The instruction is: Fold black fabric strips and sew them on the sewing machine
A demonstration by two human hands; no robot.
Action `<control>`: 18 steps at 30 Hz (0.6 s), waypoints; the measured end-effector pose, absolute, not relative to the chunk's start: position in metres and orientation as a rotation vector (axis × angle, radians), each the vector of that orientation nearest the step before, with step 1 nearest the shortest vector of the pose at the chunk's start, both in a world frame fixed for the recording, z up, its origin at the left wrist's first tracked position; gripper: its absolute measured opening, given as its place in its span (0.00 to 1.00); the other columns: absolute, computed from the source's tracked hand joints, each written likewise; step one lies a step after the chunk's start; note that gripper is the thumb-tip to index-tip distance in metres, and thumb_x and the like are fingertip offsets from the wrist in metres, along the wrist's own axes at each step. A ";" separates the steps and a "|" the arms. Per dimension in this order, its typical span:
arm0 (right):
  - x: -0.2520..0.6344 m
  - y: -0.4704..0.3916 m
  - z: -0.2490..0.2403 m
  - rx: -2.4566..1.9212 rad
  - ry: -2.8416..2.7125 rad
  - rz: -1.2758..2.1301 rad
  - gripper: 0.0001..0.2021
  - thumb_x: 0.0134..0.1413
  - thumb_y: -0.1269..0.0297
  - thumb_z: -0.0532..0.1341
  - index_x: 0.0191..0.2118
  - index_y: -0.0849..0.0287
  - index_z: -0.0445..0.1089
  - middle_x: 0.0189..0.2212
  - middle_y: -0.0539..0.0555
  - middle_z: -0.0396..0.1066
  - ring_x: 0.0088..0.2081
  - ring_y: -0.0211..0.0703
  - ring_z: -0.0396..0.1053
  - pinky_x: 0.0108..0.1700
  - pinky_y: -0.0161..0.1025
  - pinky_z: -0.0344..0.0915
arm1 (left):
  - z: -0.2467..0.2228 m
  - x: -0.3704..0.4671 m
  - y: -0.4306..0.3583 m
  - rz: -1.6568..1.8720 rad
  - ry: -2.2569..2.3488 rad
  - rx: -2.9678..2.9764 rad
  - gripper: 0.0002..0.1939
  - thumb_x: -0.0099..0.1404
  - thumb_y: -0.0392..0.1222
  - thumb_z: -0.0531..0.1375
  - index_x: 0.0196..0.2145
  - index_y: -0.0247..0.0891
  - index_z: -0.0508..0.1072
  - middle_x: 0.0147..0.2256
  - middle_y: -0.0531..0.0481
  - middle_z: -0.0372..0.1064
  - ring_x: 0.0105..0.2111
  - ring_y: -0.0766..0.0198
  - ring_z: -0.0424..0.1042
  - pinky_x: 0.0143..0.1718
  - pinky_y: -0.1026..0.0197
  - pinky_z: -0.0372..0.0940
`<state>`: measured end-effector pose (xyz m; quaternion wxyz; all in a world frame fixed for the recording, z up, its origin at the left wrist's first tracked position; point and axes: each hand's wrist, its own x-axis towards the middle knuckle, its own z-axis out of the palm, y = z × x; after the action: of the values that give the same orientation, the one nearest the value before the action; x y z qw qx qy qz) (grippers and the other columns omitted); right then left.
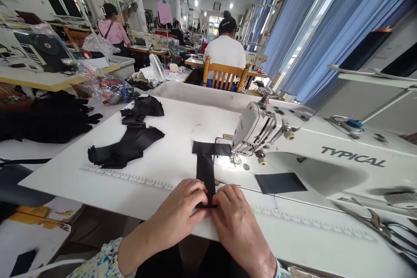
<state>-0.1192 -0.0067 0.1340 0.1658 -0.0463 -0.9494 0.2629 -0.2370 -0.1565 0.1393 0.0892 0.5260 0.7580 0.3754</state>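
Observation:
A black fabric strip [205,171] runs from the front edge of the white sewing table up toward the needle area. My left hand [184,202] pinches its near end from the left, and my right hand [236,213] pinches the same end from the right. The near edge looks folded between my fingertips. At its far end lies a crosswise black fabric piece [208,148], its right end by the presser foot of the sewing machine [257,132]. To the right, a separate black fabric rectangle [280,183] rests on the machine bed.
Black cut pieces [130,145] lie on the left of the table. Scissors [374,223] sit at the right edge. A measuring scale [130,178] runs along the front. Beyond are a wooden chair [224,74], a small fan [157,67] and a person in white [224,47].

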 end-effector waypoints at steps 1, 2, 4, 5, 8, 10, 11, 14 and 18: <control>-0.118 -0.006 0.133 -0.136 -2.691 0.779 0.12 0.59 0.82 0.54 0.34 0.55 0.61 0.36 0.53 0.65 0.39 0.49 0.62 0.40 0.49 0.67 | 0.139 -0.237 -0.156 1.122 2.265 1.565 0.07 0.65 0.29 0.64 0.34 0.40 0.73 0.45 0.47 0.72 0.53 0.53 0.70 0.54 0.52 0.71; -0.117 -0.006 0.132 -0.141 -2.679 0.808 0.12 0.60 0.81 0.54 0.35 0.55 0.61 0.36 0.53 0.65 0.40 0.49 0.63 0.40 0.49 0.67 | 0.138 -0.238 -0.156 1.125 2.272 1.563 0.07 0.65 0.30 0.64 0.33 0.40 0.73 0.45 0.47 0.72 0.53 0.53 0.70 0.54 0.51 0.71; -0.116 -0.005 0.132 -0.152 -2.659 0.874 0.11 0.62 0.80 0.54 0.34 0.54 0.61 0.36 0.53 0.65 0.40 0.49 0.63 0.41 0.49 0.67 | 0.137 -0.239 -0.157 1.139 2.268 1.538 0.07 0.67 0.30 0.62 0.33 0.41 0.73 0.44 0.47 0.73 0.54 0.52 0.70 0.55 0.51 0.70; -0.115 -0.004 0.134 -0.161 -2.649 0.915 0.11 0.62 0.79 0.55 0.34 0.55 0.61 0.36 0.53 0.65 0.40 0.48 0.63 0.42 0.49 0.67 | 0.136 -0.239 -0.157 1.162 2.256 1.518 0.07 0.68 0.31 0.61 0.33 0.41 0.73 0.44 0.47 0.73 0.54 0.52 0.70 0.55 0.51 0.70; -0.113 -0.002 0.139 -0.199 -2.609 1.057 0.10 0.62 0.79 0.56 0.34 0.55 0.62 0.36 0.52 0.66 0.42 0.48 0.63 0.46 0.49 0.65 | 0.132 -0.240 -0.158 1.267 2.193 1.456 0.07 0.71 0.33 0.59 0.34 0.41 0.73 0.43 0.48 0.73 0.53 0.54 0.71 0.56 0.52 0.68; -0.113 0.000 0.143 -0.227 -2.580 1.150 0.09 0.62 0.77 0.57 0.34 0.55 0.63 0.36 0.52 0.67 0.43 0.48 0.63 0.47 0.48 0.65 | 0.130 -0.240 -0.159 1.335 2.157 1.421 0.04 0.71 0.35 0.60 0.37 0.41 0.73 0.45 0.47 0.73 0.53 0.55 0.71 0.56 0.53 0.67; -0.113 0.001 0.144 -0.244 -2.569 1.193 0.08 0.63 0.76 0.58 0.34 0.55 0.64 0.36 0.52 0.67 0.43 0.48 0.63 0.46 0.48 0.64 | 0.130 -0.239 -0.160 1.362 2.147 1.401 0.02 0.71 0.35 0.60 0.39 0.41 0.73 0.47 0.47 0.72 0.52 0.56 0.71 0.56 0.53 0.67; -0.113 0.002 0.145 -0.303 -2.544 1.311 0.06 0.64 0.72 0.58 0.35 0.54 0.66 0.37 0.52 0.68 0.44 0.48 0.64 0.47 0.47 0.64 | 0.131 -0.238 -0.162 1.414 2.117 1.332 0.09 0.70 0.35 0.61 0.47 0.43 0.72 0.47 0.48 0.73 0.48 0.59 0.73 0.53 0.56 0.68; -0.113 0.001 0.142 -0.360 -2.411 1.505 0.05 0.65 0.68 0.58 0.44 0.52 0.69 0.44 0.51 0.70 0.49 0.46 0.67 0.52 0.45 0.64 | 0.132 -0.236 -0.161 1.524 2.049 1.178 0.09 0.71 0.37 0.60 0.48 0.42 0.73 0.39 0.51 0.74 0.40 0.63 0.74 0.47 0.60 0.70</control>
<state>-0.1131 0.0010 0.1418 0.1380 -0.1244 -0.8335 0.5204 -0.2360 -0.1612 0.1324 0.1640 0.4131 0.7186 0.5348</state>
